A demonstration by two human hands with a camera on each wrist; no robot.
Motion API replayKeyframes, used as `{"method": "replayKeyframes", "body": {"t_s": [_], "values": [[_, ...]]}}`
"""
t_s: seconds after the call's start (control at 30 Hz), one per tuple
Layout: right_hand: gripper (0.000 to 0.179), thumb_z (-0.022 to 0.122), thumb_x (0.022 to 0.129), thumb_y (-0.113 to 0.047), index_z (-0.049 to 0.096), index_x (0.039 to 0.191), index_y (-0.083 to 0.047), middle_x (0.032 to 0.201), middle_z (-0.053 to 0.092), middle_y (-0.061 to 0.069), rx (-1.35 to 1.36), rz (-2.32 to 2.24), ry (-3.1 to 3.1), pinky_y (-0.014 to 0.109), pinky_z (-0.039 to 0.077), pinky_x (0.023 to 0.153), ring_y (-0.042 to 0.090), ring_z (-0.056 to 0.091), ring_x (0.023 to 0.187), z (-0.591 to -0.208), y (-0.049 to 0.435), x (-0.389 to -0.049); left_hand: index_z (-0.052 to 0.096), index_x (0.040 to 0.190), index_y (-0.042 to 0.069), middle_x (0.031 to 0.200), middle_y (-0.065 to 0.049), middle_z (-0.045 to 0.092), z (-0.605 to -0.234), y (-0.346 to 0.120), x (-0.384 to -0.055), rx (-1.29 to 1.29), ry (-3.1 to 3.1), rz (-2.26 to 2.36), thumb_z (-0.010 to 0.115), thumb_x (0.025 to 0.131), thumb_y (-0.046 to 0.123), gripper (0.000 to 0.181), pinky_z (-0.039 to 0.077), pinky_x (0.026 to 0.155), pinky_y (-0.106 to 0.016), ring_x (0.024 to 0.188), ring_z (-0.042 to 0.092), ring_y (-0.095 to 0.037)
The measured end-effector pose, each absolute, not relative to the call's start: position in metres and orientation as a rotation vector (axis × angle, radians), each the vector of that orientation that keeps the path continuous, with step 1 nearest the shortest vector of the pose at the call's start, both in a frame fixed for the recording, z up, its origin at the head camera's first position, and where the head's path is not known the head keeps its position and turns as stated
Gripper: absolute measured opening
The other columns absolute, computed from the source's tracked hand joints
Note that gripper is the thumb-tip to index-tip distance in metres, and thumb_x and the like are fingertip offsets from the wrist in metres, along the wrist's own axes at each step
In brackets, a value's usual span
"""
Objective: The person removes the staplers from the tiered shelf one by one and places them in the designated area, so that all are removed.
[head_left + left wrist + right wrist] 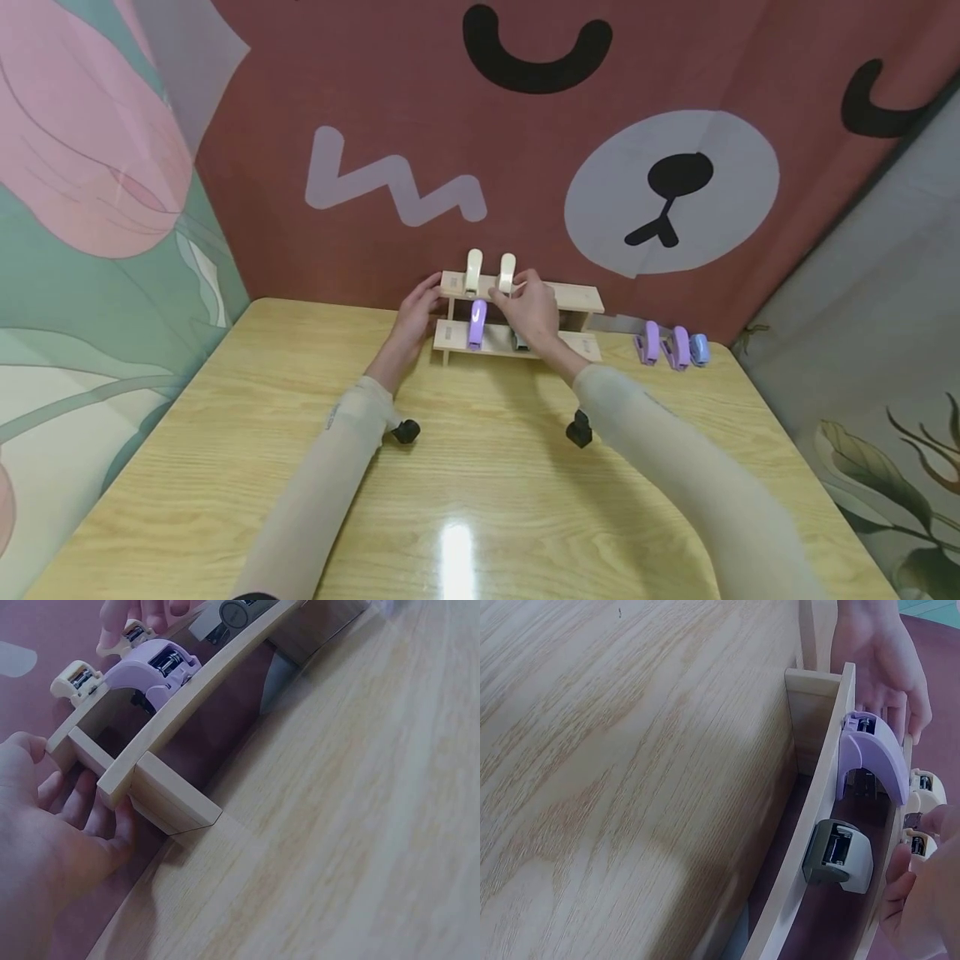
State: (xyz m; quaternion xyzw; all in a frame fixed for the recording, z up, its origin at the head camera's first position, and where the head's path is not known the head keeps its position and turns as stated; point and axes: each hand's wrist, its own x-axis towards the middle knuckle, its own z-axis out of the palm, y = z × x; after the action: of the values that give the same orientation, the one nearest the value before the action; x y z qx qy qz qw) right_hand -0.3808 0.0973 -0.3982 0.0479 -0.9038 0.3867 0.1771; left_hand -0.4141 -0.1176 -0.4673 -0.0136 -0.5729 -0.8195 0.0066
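A small two-tier wooden shelf (577,297) stands at the back of the table. On its upper tier are two cream staplers, the left one (473,272) standing free. My right hand (534,315) pinches the other cream stapler (507,271) between thumb and fingers. The lower tier bears a purple stapler (477,323) and, to its right, a grey-and-white stapler (838,855), partly hidden by my right hand in the head view. My left hand (415,318) holds the shelf's left end, its thumb at the upper tier and its fingers curled beneath, seen in the left wrist view.
To the right of the shelf, two purple staplers (678,347) and a blue one (699,350) stand in a row on the wooden table (480,467). A curtain with a bear print (405,75) hangs right behind the shelf.
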Motion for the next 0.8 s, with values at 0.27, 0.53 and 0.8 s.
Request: {"method": "replayKeyframes", "body": {"t_s": [0.27, 0.53, 0.8], "values": [[0.043, 0.078, 0.089, -0.040, 0.058, 0.111, -0.007, 0.084, 0.065, 0.002, 0.127, 1.111, -2.537, 0.036, 0.048, 0.061, 0.019, 0.061, 0.071, -0.4015, 0.0951, -0.3813, 0.056, 0.148, 0.028, 0.131, -0.008, 0.062, -0.4683, -0.1170, -0.4130, -0.049, -1.813, -2.556, 0.058, 0.104, 0.028, 0.044, 0.046, 0.100, -0.046, 0.122, 0.056, -0.027], [0.037, 0.075, 0.089, -0.027, 0.058, 0.112, -0.003, 0.084, 0.062, 0.006, 0.155, 1.168, -2.502, 0.037, 0.049, 0.065, 0.021, 0.059, 0.073, -0.4011, 0.0923, -0.3808, 0.056, 0.148, 0.028, 0.133, -0.008, 0.062, -0.4686, -0.1183, -0.4117, -0.048, -1.781, -2.587, 0.058, 0.104, 0.027, 0.044, 0.046, 0.099, -0.044, 0.123, 0.056, -0.026], [0.033, 0.073, 0.089, -0.022, 0.056, 0.108, -0.002, 0.084, 0.058, 0.007, 0.180, 1.180, -2.483, 0.035, 0.046, 0.064, 0.021, 0.055, 0.072, -0.4016, 0.0924, -0.3840, 0.055, 0.148, 0.027, 0.132, -0.009, 0.062, -0.4668, -0.1173, -0.4121, -0.058, -1.770, -2.589, 0.058, 0.104, 0.028, 0.044, 0.044, 0.102, -0.048, 0.123, 0.056, -0.028]]}}
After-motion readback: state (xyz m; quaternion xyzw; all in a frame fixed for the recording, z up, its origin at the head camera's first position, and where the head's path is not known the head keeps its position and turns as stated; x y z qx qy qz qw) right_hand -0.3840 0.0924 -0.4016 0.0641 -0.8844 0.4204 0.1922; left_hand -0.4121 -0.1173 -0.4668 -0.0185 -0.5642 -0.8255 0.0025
